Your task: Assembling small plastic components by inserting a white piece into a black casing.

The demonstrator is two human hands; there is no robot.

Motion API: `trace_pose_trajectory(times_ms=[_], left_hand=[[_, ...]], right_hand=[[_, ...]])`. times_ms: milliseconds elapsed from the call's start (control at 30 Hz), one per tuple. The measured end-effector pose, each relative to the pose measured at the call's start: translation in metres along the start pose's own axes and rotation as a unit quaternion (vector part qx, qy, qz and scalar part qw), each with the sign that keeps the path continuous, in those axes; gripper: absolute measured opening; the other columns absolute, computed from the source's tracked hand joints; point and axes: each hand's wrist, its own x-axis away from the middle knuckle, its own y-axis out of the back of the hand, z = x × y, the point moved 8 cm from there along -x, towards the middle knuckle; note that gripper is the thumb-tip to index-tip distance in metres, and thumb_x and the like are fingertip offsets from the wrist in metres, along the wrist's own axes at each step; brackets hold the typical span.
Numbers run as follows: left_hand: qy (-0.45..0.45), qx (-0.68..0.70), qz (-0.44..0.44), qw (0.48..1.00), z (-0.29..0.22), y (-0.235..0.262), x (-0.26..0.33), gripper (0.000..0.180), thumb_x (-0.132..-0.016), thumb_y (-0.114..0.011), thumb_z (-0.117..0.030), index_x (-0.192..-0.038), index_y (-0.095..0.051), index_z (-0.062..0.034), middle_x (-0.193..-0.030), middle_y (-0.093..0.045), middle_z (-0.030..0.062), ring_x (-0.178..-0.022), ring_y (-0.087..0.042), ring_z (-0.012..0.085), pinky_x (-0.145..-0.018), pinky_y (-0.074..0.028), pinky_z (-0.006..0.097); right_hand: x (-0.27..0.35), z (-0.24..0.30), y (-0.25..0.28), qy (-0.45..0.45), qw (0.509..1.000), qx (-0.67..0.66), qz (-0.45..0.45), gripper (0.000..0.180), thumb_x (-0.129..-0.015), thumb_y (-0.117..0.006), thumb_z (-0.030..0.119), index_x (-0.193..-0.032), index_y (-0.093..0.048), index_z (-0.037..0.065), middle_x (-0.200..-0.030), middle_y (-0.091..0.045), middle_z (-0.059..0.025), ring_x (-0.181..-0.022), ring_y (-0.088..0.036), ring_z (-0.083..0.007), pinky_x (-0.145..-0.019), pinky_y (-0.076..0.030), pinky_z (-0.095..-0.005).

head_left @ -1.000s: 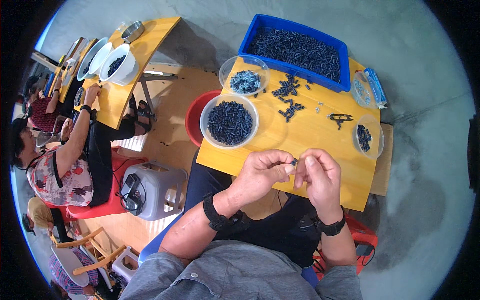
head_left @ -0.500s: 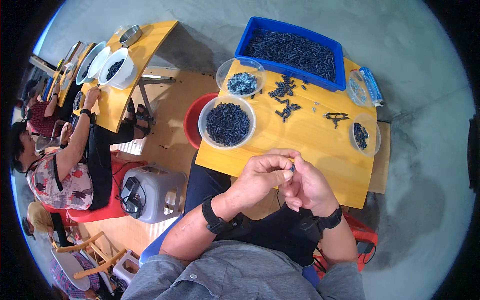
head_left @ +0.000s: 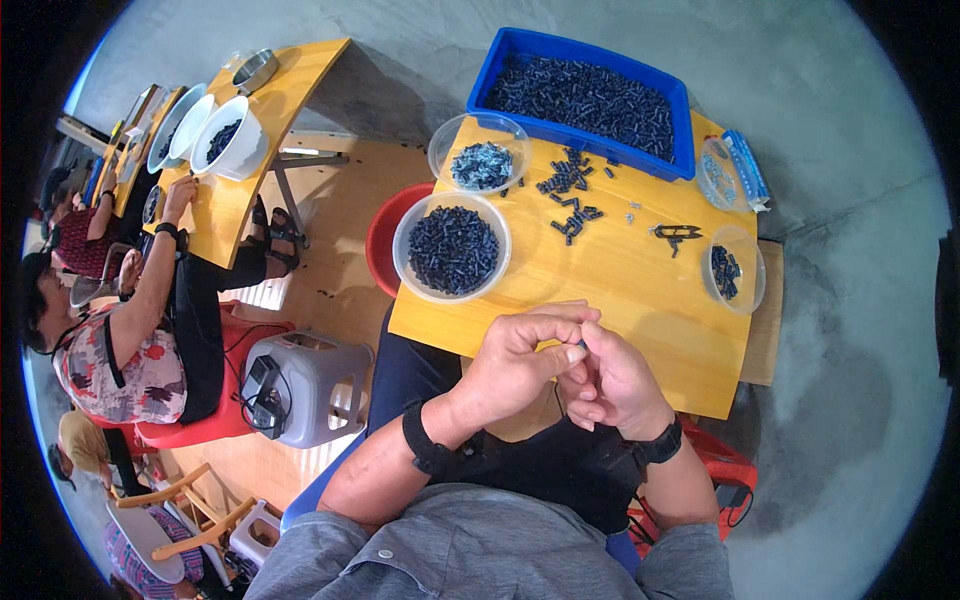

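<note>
Now joined, with orientation unread

The left hand (head_left: 522, 350) holds a small dark piece (head_left: 583, 344) in a narrow thumb-and-finger grip, right of centre in the frame, near the lower edge of the yellow surface (head_left: 680, 315). A second ago the right hand (head_left: 622, 375) stood slightly apart from it. That hand has since come across; its thumb and fingers meet the left fingertips, with its lower fingers curled inward. Finding, as a judgement: the work has passed from one-handed holding to both hands acting at the same piece. Whether the right grip bears on the piece itself cannot be told, as the fingers cover the contact.

Orientation: only a sliver of the piece shows between the fingers, so neither its long axis nor the way its end points can be read. By comparison, the loose dark pieces (head_left: 566, 180) at upper centre of the frame are short and rod-like, with axes in mixed directions. A round bowl (head_left: 452, 299) holding similar pieces stands to their lower left.
</note>
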Motion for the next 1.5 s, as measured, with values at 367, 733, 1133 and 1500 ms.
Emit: trace_pose_trajectory(times_ms=[367, 733, 1133, 1500], left_hand=[[-0.026, -0.021, 0.033, 0.999, -0.012, -0.007, -0.002, 0.015, -0.082, -0.062, 0.004, -0.095, -0.069, -0.0004, -0.124, -0.058, 0.0126, -0.126, -0.045, 0.0263, -0.104, -0.035, 0.037], [0.198, 0.060, -0.005, 0.978, 0.029, 0.008, 0.000, 0.019, -0.085, -0.054, 0.007, -0.098, -0.067, 0.0026, -0.119, -0.060, 0.0114, -0.116, -0.052, 0.0197, -0.092, -0.046, 0.031], [0.080, -0.135, -0.050, 0.986, 0.092, 0.020, -0.017, 0.030, -0.085, -0.061, 0.001, -0.115, -0.058, 0.0029, -0.109, -0.063, 0.0063, -0.096, -0.060, 0.0142, -0.085, -0.049, 0.027], [0.113, -0.006, -0.145, 0.983, 0.107, 0.056, -0.025, 0.026, -0.087, -0.055, -0.001, -0.113, -0.054, 0.0027, -0.095, -0.061, 0.0076, -0.078, -0.064, 0.0141, -0.062, -0.052, 0.025]], right_hand=[[0.004, 0.004, -0.006, -0.014, 0.999, 0.036, 0.035, 0.051, -0.094, -0.036, 0.054, -0.067, -0.042, 0.011, -0.047, -0.034, 0.0015, -0.032, -0.038, -0.0129, -0.033, -0.039, -0.0282], [-0.020, -0.037, 0.003, -0.003, 0.984, -0.179, 0.001, 0.038, -0.094, -0.042, 0.045, -0.071, -0.043, 0.015, -0.048, -0.029, 0.0034, -0.033, -0.031, -0.0105, -0.036, -0.043, -0.0338], [0.097, 0.145, 0.136, 0.279, 0.617, 0.530, -0.510, 0.032, -0.091, -0.054, 0.023, -0.071, -0.054, -0.001, -0.060, -0.054, -0.0113, -0.060, -0.059, -0.0231, -0.057, -0.044, -0.0349], [0.069, 0.162, 0.177, 0.264, 0.461, 0.666, -0.523, 0.017, -0.084, -0.057, 0.018, -0.083, -0.063, 0.003, -0.078, -0.063, -0.0196, -0.075, -0.062, -0.0373, -0.064, -0.048, -0.0430]])
